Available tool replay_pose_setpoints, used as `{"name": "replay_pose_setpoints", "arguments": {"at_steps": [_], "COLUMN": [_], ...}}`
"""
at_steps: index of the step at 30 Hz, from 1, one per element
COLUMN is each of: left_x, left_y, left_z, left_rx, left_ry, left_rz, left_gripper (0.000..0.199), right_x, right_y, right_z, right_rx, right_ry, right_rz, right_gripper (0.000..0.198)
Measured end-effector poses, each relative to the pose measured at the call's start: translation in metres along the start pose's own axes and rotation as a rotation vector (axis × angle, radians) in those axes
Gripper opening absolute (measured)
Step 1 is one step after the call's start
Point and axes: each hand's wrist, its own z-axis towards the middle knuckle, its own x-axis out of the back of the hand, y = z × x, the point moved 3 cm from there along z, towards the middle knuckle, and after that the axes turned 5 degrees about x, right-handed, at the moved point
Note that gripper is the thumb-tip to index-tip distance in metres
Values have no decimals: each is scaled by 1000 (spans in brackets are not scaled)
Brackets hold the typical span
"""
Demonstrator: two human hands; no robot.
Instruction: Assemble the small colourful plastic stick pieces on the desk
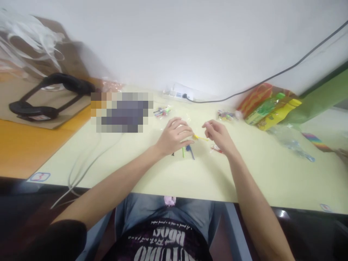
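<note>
My left hand [176,137] hovers low over the pale tabletop, palm down, its fingers apart. Just off its fingertips is a thin yellow stick-like piece [200,138] with a thicker end; whether they touch is unclear. My right hand [217,136] is to the right of that piece, its fingers curled in, and anything inside them is hidden. Below the left hand lie a green strip [183,152] and a dark blue piece [190,150] with a thin stem. A small red and white item [216,148] sits beneath the right hand, partly covered.
Small bundles of colourful pieces lie at the back left [162,111] and back right [226,115]. Beyond are a power strip [179,92], a green-capped bottle [265,108] and a yellow bottle [280,114]. Loose cables [78,177] cross the left side. A black frame-like object [51,96] stands far left.
</note>
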Motion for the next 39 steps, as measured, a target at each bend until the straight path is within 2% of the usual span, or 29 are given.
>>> {"name": "replay_pose_setpoints", "arguments": {"at_steps": [4, 7, 11, 16, 19, 24, 30, 34, 39], "left_x": [-3, -4, -2, 0, -1, -4, -3, -3, -4], "left_y": [-5, -6, -6, -6, -7, -8, -7, -5, 0], "left_z": [-2, -3, -3, -2, -2, -4, -5, -4, -3], "left_rx": [72, 89, 115, 122, 154, 189, 257, 284, 351], "left_ry": [-18, 12, 50, 100, 87, 55, 107, 66, 24], "left_rz": [29, 44, 52, 52, 50, 72, 104, 22, -155], "left_gripper": [23, 25, 25, 27, 26, 29, 31, 21, 13], "right_x": [-14, -20, -28, -33, -34, -37, -54, -63, -68], "right_y": [12, 12, 11, 11, 11, 11, 11, 8, 5], "right_z": [-20, -30, -36, -36, -36, -38, -41, -44, -46], "right_rx": [-4, 61, 130, 178, 193, 204, 232, 248, 243], "right_ry": [55, 66, 10, -50, -59, 1, 109, 164, 153], "right_rz": [113, 40, -71, -92, -152, -258, -356, -432, -432], "right_gripper": [48, 41, 36, 35, 38, 38, 42, 43, 41]}}
